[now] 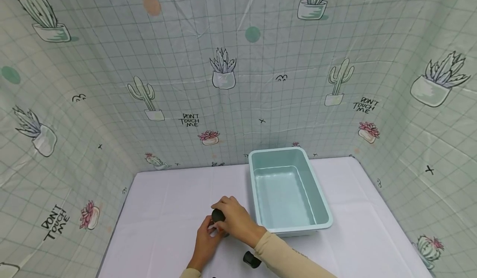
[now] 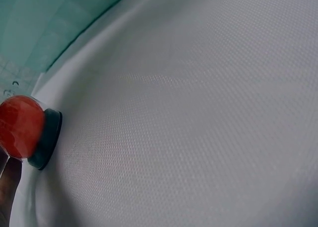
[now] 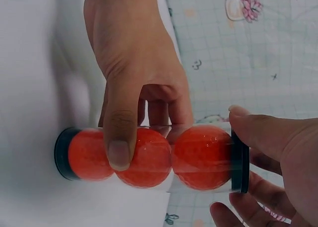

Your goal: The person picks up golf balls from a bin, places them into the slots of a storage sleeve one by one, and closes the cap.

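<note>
A clear tube (image 3: 201, 157) with three red, dimpled balls inside stands upright on the white table, a black cap at each end. My left hand (image 1: 205, 241) grips the tube around its middle, thumb across the front over the balls. At the top, my right hand (image 1: 238, 222) holds the upper black cap (image 1: 218, 216) between thumb and fingers. In the left wrist view, the lower black cap (image 2: 45, 139) sits at the table with a red ball (image 2: 21, 126) just above it.
A pale blue plastic bin (image 1: 281, 230) stands right of the hands. A black cylindrical thing (image 1: 251, 259) lies on the table (image 1: 160, 211) beside my right sleeve. Grid-patterned cloth with cactus prints (image 1: 223, 79) hangs behind and along both sides.
</note>
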Demonstrator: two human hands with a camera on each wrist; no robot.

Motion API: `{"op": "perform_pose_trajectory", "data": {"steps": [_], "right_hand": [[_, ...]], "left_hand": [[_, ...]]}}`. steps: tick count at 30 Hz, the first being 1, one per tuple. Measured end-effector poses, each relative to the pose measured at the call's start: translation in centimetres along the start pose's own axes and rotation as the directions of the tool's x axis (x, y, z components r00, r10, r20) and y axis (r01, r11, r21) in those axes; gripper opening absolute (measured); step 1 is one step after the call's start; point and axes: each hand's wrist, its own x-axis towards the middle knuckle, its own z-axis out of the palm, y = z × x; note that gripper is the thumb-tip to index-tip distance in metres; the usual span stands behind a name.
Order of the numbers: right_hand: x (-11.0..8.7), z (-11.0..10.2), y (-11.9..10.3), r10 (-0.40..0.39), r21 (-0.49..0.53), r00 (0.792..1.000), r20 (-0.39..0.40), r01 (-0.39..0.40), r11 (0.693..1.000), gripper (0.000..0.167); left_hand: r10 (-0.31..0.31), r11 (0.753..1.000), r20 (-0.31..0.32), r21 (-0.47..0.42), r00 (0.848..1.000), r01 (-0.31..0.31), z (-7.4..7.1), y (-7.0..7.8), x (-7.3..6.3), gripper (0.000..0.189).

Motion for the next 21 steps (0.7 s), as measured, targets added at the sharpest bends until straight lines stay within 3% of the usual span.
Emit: {"op": "perform_pose_trajectory", "data": {"steps": [12, 21], "right_hand": [[-0.9, -1.2, 0.8, 0.028, 0.121, 0.999, -0.021, -0.025, 0.992, 0.052], [-2.7, -4.3, 2.1, 0.086, 0.218, 0.991, -0.107, -0.061, 0.974, 0.047]], "left_hand": [[-0.023, 0.998, -0.022, -0.054, 0.999, 0.022, 0.3, 0.0, 0.0, 0.044], [-0.063, 0.997, -0.01, 0.035, 0.998, 0.063, 0.3, 0.5, 0.0, 0.052]]}}
